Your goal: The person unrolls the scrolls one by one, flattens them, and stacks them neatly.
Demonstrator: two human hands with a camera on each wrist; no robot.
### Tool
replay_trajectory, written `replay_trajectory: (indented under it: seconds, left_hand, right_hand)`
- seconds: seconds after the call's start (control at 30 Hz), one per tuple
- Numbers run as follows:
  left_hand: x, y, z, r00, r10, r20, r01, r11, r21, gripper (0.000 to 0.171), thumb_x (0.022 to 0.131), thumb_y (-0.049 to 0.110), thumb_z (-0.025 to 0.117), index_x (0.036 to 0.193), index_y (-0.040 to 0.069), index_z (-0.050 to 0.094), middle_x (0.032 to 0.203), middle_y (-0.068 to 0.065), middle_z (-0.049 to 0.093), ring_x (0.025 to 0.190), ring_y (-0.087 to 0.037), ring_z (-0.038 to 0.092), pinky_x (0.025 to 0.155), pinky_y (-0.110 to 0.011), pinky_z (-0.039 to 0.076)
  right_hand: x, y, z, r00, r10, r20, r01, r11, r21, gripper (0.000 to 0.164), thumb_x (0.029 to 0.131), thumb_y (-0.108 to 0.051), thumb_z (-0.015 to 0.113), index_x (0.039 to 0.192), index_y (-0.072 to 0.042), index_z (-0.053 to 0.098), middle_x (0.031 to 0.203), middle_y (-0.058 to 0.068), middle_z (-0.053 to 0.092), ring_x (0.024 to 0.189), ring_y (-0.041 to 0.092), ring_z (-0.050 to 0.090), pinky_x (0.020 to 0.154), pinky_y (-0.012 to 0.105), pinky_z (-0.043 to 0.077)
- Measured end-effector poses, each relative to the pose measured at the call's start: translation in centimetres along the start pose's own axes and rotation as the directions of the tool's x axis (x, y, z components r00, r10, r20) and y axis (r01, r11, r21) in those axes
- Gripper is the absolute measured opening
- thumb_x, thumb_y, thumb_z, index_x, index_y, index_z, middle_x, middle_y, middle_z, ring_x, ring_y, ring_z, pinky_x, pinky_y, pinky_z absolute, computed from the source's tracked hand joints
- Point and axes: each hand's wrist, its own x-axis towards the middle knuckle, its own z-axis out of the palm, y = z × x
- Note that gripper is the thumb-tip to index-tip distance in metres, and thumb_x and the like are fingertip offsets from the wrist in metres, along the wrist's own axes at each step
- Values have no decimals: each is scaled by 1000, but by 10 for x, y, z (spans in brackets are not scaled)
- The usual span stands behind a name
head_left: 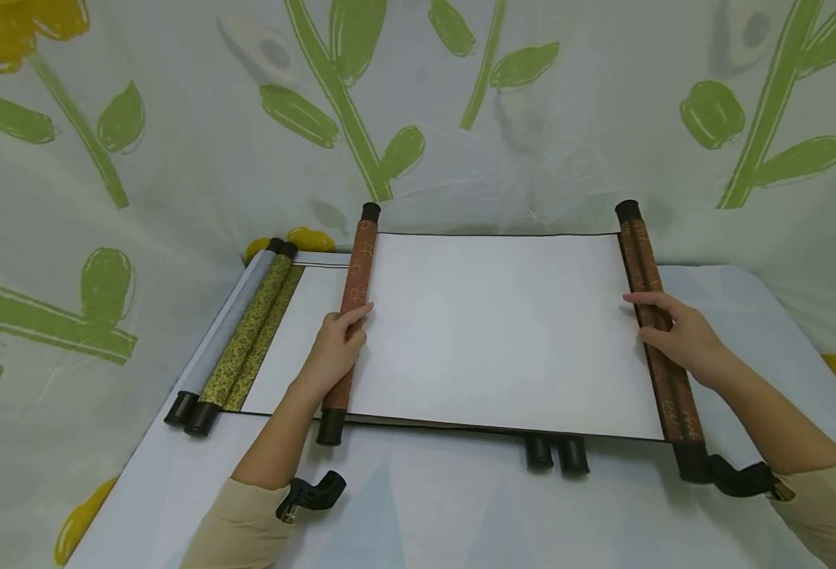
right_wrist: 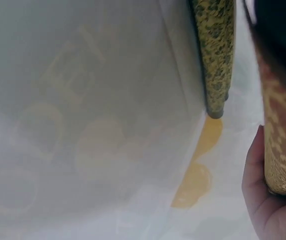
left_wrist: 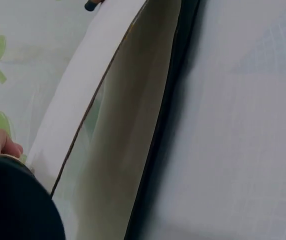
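A hanging scroll lies unrolled, its blank white sheet (head_left: pixel 496 332) stretched between two reddish-brown patterned rollers with black end caps. My left hand (head_left: pixel 334 348) grips the left roller (head_left: pixel 361 261) around its middle. On the other side, my right hand (head_left: pixel 683 336) holds the thicker right roller (head_left: pixel 683 411), thumb and fingers round it. In the left wrist view the sheet's edge (left_wrist: pixel 90 102) stands raised, with a gap beneath it. The right wrist view has the brown roller (right_wrist: pixel 283 130) resting in my right hand (right_wrist: pixel 268 205).
Beneath lies another scroll with a yellow-green patterned roller (head_left: pixel 247 340), beside a grey roller (head_left: pixel 222 316) at the left. Two black end caps (head_left: pixel 556 454) poke out under the front edge. The table (head_left: pixel 446 514) meets a leaf-printed curtain (head_left: pixel 190 158) at the back.
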Motion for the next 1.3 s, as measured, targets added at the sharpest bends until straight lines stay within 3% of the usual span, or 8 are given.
replay_trajectory:
  seconds: [0.1, 0.27, 0.5, 0.6, 0.7, 0.8, 1.07, 1.3]
  left_hand:
    - [1, -2, -1, 1000, 0, 7, 0, 1000, 14, 49, 95, 11, 41, 144, 18, 43, 125, -23, 39, 85, -27, 36, 70, -37, 33]
    - [2, -4, -4, 1000, 3, -18, -3, 1000, 17, 49, 92, 17, 59, 141, 19, 48, 130, -25, 40, 109, -36, 44, 84, -46, 41]
    - [4, -4, -10, 999, 19, -40, -19, 1000, 0, 55, 87, 14, 67, 139, 19, 49, 135, -24, 39, 128, -41, 35, 100, -55, 35]
    - [5, -4, -12, 999, 31, -45, -31, 1000, 4, 52, 90, 9, 60, 140, 18, 49, 130, -24, 42, 119, -36, 41, 90, -48, 39]
    - [5, -5, -14, 998, 38, -43, -37, 999, 19, 51, 90, 5, 52, 140, 16, 48, 126, -25, 42, 103, -31, 43, 75, -40, 37]
    - [4, -7, -15, 999, 29, -37, -28, 999, 37, 52, 91, 4, 48, 141, 16, 47, 124, -25, 42, 93, -29, 40, 67, -36, 33]
    - [1, -10, -21, 999, 20, -25, -18, 999, 48, 51, 93, 5, 46, 143, 16, 45, 125, -26, 39, 80, -27, 34, 61, -34, 32]
    - [2, -13, -23, 1000, -15, -25, 17, 999, 49, 51, 95, 7, 43, 145, 18, 41, 130, -28, 35, 82, -28, 35, 63, -35, 31]
  right_hand:
    - [0, 2, 0, 1000, 0, -5, 0, 1000, -6, 56, 87, -2, 48, 142, -2, 36, 148, 34, 21, 114, 44, 31, 56, 34, 37]
    - [0, 3, 0, 1000, 16, 27, -17, 1000, 21, 62, 89, -18, 65, 142, -4, 36, 150, 32, 17, 135, 52, 17, 96, 67, 28]
    - [1, 3, 1, 999, -16, 31, 16, 1000, 24, 62, 90, -20, 65, 142, -2, 36, 150, 33, 18, 137, 54, 7, 99, 73, 13]
    - [2, 3, 1, 999, -31, 42, 30, 999, 22, 56, 95, -15, 57, 143, -1, 34, 150, 33, 19, 136, 53, 12, 98, 71, 19]
    - [2, 3, 0, 998, -26, 57, 26, 1000, -10, 50, 98, -14, 49, 144, -1, 33, 147, 31, 24, 105, 39, 49, 83, 52, 43]
    - [1, 3, 0, 997, -22, 75, 25, 999, -39, 46, 100, -14, 42, 144, -2, 33, 145, 31, 27, 84, 27, 41, 65, 38, 36]
    - [2, 3, 0, 992, -51, 119, 56, 998, -40, 43, 101, -12, 35, 143, -1, 36, 147, 29, 29, 104, 36, 41, 78, 44, 35]
    - [1, 1, 2, 993, -34, 110, 38, 999, -38, 45, 100, -16, 41, 143, 0, 37, 144, 30, 31, 86, 29, 50, 71, 44, 43]
